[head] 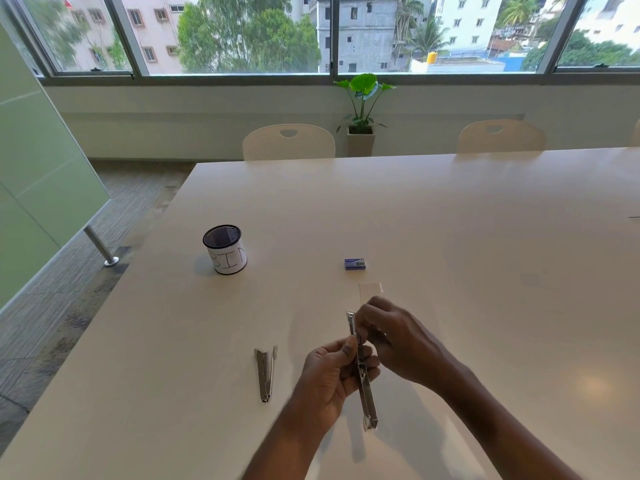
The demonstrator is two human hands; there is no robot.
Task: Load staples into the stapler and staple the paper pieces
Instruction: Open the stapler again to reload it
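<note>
Stapler, swung open into one long metal strip, is held above the table by both hands. The left hand curls its fingers around the middle. The right hand pinches the upper end with bent fingertips, perhaps over the staple channel, though it is too blurred to tell. Just beyond the right fingers lie the paper pieces, then the staple box. Left of the left fingers lies a second stapler, and farther off stands a cup marked BIN.
</note>
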